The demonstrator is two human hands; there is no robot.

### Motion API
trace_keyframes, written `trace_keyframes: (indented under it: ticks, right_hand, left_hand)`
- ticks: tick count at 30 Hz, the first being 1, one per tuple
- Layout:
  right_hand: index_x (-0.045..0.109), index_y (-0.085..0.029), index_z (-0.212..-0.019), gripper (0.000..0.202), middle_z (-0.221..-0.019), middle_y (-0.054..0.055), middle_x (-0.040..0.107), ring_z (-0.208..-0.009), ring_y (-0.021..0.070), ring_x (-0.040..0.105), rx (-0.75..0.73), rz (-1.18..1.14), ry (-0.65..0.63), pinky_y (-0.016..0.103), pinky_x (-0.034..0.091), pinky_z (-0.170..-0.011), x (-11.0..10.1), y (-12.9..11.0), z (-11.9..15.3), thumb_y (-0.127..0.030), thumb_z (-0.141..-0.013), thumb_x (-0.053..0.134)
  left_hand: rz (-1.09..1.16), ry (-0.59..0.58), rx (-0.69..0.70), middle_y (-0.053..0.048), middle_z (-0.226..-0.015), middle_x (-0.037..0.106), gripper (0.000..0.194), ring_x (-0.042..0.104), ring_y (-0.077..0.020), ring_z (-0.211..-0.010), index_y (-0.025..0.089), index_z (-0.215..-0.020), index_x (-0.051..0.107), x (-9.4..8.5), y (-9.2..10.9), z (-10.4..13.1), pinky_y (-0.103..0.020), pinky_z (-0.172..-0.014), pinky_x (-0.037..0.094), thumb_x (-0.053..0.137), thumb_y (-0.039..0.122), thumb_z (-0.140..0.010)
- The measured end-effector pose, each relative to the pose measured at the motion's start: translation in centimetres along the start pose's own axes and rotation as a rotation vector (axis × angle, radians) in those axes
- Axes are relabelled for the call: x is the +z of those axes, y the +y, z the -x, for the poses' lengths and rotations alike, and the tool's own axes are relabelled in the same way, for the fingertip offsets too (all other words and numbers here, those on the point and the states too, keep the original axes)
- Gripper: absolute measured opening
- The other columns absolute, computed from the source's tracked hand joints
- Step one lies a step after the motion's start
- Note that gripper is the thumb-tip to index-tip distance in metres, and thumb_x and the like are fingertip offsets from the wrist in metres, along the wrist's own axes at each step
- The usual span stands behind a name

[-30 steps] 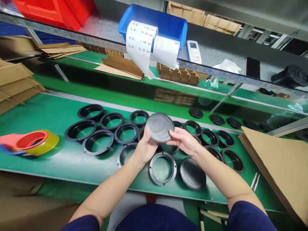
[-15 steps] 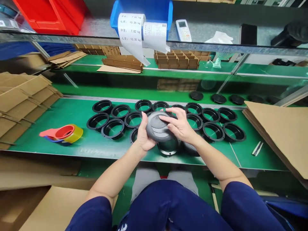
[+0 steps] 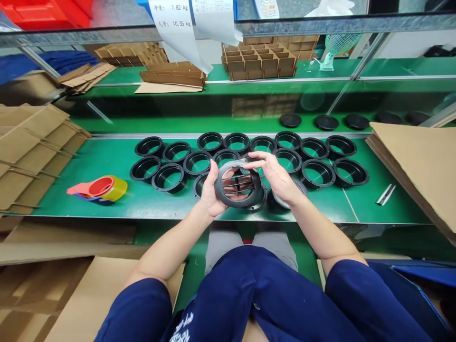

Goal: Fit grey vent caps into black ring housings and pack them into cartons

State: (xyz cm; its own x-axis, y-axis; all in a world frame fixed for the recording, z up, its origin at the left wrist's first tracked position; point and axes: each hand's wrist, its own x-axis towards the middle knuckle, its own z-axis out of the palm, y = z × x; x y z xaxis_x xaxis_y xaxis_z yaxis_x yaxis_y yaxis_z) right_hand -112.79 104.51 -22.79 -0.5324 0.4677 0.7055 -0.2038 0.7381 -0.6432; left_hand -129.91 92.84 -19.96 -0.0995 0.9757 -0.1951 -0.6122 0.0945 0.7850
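A round dark vent piece (image 3: 221,190) is held up over the bench, its slats turned edge-on so that fingers show through the gaps. My left hand (image 3: 213,192) grips its left side, with the thumb up along the rim. My right hand (image 3: 276,176) touches its upper right edge with extended fingers. Several black rings (image 3: 168,179) stand in rows on the green bench around and behind it. Under my right wrist lies another round grey piece (image 3: 302,186), partly hidden.
Red and yellow tape-like rolls (image 3: 117,188) lie at the left, near cardboard dividers (image 3: 32,152). Tweezers (image 3: 385,194) and stacked cardboard (image 3: 420,171) are at the right. Black discs (image 3: 327,122) line the back ledge. A metal shelf edge (image 3: 302,25) crosses above.
The vent piece's round centre has gone from closed and flat to open slats. My right fingers have moved from its face to its upper right edge. The camera view has tilted down.
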Motion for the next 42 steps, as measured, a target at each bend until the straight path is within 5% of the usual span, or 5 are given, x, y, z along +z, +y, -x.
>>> trace_keyframes:
  ticks: [16, 21, 26, 35, 42]
  right_hand:
    - [0.059, -0.022, -0.141, 0.063, -0.161, 0.015, 0.041, -0.153, 0.0341, 0.030, -0.339, 0.454, -0.305, 0.064, 0.024, -0.126, 2.3, 0.6, 4.5, -0.067, -0.097, 0.059]
    - [0.032, -0.012, -0.160, 0.110, -0.169, 0.026, 0.012, -0.157, 0.0426, 0.014, -0.283, 0.419, -0.386, 0.068, 0.018, -0.125, 2.7, -1.0, 5.8, -0.081, -0.082, 0.067]
    - [0.016, -0.019, -0.167, 0.117, -0.164, 0.024, 0.025, -0.150, 0.0421, 0.029, -0.224, 0.379, -0.472, 0.061, 0.034, -0.120, 2.2, -1.0, 5.3, -0.071, -0.080, 0.073]
    - [0.035, -0.002, -0.159, 0.109, -0.159, 0.034, 0.029, -0.147, 0.0503, 0.028, -0.008, 0.788, -0.427, 0.067, 0.025, -0.121, 5.2, 3.4, 4.5, -0.073, -0.083, 0.070]
    - [0.017, -0.004, -0.166, 0.096, -0.170, 0.024, 0.011, -0.159, 0.0402, 0.004, -0.069, 0.830, -0.412, 0.064, 0.013, -0.127, 4.6, -0.1, 4.1, -0.071, -0.101, 0.038]
  left_hand:
    - [0.059, 0.096, -0.046, -0.015, -0.114, 0.076, 0.067, 0.070, -0.0338, -0.115, 0.013, -0.129, 0.067, -0.6, -1.6, 0.9, -0.051, -0.104, 0.056, 0.045, 0.068, -0.099]
    - [0.006, 0.038, -0.207, -0.014, -0.121, 0.074, 0.067, 0.067, -0.0333, -0.122, 0.017, -0.135, 0.064, -0.5, -3.8, 2.5, -0.047, -0.105, 0.054, 0.053, 0.070, -0.095]
    - [-0.070, 0.040, -0.263, -0.016, -0.120, 0.072, 0.084, 0.068, -0.0340, -0.114, 0.017, -0.131, 0.064, -1.2, -4.2, 3.2, -0.045, -0.094, 0.057, 0.047, 0.087, -0.086]
    - [-0.364, 0.393, 0.048, -0.007, -0.095, 0.068, 0.054, 0.062, -0.0175, -0.086, 0.014, -0.105, 0.071, -6.1, -1.6, 3.9, -0.027, -0.073, 0.047, 0.078, 0.061, -0.080]
    - [-0.442, 0.419, 0.191, -0.003, -0.083, 0.064, 0.044, 0.055, -0.0141, -0.077, 0.017, -0.096, 0.072, -7.1, -1.7, 5.0, -0.027, -0.068, 0.041, 0.078, 0.056, -0.079]
